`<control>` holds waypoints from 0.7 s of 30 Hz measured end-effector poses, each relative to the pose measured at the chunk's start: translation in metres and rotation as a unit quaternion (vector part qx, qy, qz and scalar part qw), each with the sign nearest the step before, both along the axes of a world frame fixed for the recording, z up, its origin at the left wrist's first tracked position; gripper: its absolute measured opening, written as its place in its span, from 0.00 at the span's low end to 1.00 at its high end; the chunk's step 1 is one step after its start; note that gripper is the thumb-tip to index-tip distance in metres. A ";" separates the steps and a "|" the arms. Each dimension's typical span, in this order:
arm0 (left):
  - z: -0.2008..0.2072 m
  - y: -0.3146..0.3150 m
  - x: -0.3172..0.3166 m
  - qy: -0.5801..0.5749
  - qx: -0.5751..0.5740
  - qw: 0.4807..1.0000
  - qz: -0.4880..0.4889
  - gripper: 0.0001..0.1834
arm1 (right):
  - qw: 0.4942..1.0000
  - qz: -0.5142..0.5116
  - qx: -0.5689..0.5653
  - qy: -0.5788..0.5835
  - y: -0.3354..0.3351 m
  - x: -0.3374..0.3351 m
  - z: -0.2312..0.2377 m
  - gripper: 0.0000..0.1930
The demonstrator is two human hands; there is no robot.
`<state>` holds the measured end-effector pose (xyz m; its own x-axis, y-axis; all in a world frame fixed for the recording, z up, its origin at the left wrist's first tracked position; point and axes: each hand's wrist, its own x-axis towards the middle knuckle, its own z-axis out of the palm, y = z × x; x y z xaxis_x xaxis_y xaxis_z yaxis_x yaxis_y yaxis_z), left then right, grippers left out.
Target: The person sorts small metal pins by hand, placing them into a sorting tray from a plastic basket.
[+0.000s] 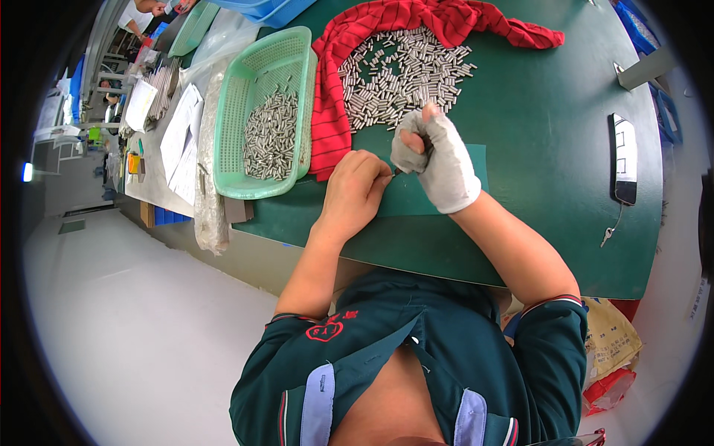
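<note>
My left hand (355, 186) is bare, its fingertips pinched together near the front of the green table (535, 97). My right hand (437, 157) wears a pale grey glove with the fingertips bare, and its fingers are curled closed. Between the two hands a small dark tip (398, 172) shows; what either hand grips is mostly covered by the fingers. Under the right hand lies a flat green mat (477, 167). Just beyond the hands spreads a pile of short shiny metal pins (424, 74), bordered at the left and back by a red striped cloth (331, 137).
A light green plastic basket (224, 126) with many metal pins stands left of the cloth. Further left are paper sheets (178, 141) and clear plastic wrap (210, 201). A phone-like device (625, 160) and a key (608, 236) lie at the right, near a grey post (645, 70).
</note>
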<state>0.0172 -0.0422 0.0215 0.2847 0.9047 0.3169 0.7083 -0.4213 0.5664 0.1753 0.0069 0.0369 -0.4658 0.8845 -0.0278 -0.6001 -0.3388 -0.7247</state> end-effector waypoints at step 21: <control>-0.003 0.000 0.001 0.002 0.022 1.000 0.005 0.08 | 1.000 0.010 -0.008 0.016 -0.001 -0.002 -0.007 0.22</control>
